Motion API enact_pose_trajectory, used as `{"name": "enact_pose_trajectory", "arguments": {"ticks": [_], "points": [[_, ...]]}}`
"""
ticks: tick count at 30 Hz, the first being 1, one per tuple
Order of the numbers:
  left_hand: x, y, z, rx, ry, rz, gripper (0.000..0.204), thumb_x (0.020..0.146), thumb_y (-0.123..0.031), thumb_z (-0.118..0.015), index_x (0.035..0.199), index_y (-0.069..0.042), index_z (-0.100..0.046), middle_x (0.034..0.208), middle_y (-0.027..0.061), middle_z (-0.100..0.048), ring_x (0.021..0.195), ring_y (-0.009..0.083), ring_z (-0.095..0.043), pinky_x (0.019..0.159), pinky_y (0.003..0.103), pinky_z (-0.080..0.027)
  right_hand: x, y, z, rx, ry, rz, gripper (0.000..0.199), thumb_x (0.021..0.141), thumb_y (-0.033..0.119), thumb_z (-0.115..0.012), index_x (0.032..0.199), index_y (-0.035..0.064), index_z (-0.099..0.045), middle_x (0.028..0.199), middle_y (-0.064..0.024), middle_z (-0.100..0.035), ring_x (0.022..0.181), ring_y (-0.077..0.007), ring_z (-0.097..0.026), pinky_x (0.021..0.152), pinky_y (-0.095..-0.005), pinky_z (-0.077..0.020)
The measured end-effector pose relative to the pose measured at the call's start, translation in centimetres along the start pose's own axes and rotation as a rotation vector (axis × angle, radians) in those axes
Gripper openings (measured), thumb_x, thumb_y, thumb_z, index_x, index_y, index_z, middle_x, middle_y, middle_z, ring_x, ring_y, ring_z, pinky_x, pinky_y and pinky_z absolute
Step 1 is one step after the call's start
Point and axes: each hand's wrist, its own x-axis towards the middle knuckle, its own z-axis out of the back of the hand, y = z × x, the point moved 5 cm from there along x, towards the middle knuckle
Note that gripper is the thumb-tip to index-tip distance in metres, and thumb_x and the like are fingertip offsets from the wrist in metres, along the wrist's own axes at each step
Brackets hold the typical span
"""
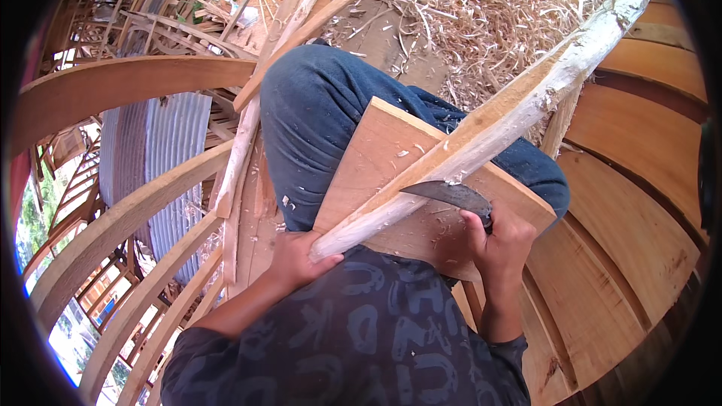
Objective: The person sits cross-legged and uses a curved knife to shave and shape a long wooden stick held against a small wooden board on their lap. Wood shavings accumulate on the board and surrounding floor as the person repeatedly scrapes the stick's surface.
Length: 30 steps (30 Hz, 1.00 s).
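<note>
A long wooden pole (519,113), pale and rough on one side and freshly cut on the other, runs slantwise from my body to the far right. My left hand (299,259) is closed round its near end. In my right hand (502,239) is a knife (450,195) with a dark curved blade. The blade lies against the pole's near side, its tip pointing left. Beneath the pole, a flat wooden board (361,162) rests tilted across my lap, with a few small shavings on it. The knife's handle is mostly hidden by my fingers.
Curved wooden ribs (120,225) rise along the left, with corrugated metal sheets (177,165) beyond them. Planks (602,286) form a curved wall on the right. A heap of wood shavings (496,15) covers the far floor. Long strips of wood (320,19) lean past my left knee.
</note>
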Motion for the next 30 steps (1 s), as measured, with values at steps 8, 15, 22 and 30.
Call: {"name": "enact_pose_trajectory", "arguments": {"ticks": [8, 15, 22, 30], "points": [[-0.1, -0.1, 0.3, -0.027, -0.015, -0.005, 0.045, 0.070, -0.044, -0.070, 0.074, 0.001, -0.063, 0.059, 0.0166, -0.058, 0.056, 0.0323, -0.060, 0.052, 0.037, -0.045, -0.5, -0.7, 0.2, -0.010, -0.071, -0.033, 0.048, 0.076, 0.043, -0.069, 0.059, 0.0036, -0.046, 0.050, -0.0132, -0.045, 0.045, -0.0325, -0.047, 0.043, -0.0380, -0.0352], [0.1, 0.3, -0.1, -0.008, 0.018, 0.004, 0.044, 0.071, -0.045, -0.067, 0.076, -0.001, -0.066, 0.063, 0.0168, -0.062, 0.059, 0.0331, -0.062, 0.057, 0.039, -0.048, -0.8, -9.8, 6.0, 0.258, -0.373, -0.570, 0.053, 0.093, 0.040, -0.050, 0.061, -0.0023, -0.045, 0.051, -0.0002, -0.033, 0.052, -0.0088, -0.032, 0.045, -0.0300, -0.0270], [0.1, 0.3, -0.1, 0.054, -0.020, -0.041, 0.043, 0.070, -0.046, -0.070, 0.074, -0.003, -0.065, 0.061, 0.0136, -0.059, 0.055, 0.0303, -0.060, 0.053, 0.038, -0.046, 0.4, 2.8, 0.1, 0.098, 0.138, -0.034, 0.045, 0.077, 0.040, -0.069, 0.059, 0.0040, -0.050, 0.049, -0.0129, -0.049, 0.044, -0.0316, -0.051, 0.040, -0.0372, -0.0369], [0.1, -0.7, 0.1, 0.100, -0.060, -0.070, 0.040, 0.065, -0.043, -0.076, 0.072, -0.005, -0.064, 0.065, 0.0097, -0.059, 0.057, 0.0275, -0.059, 0.053, 0.036, -0.045, 3.1, -3.2, 1.9, 0.053, -0.131, -0.177, 0.045, 0.081, 0.041, -0.065, 0.061, 0.0023, -0.052, 0.048, -0.0143, -0.046, 0.041, -0.0297, -0.047, 0.042, -0.0366, -0.0356]]}}
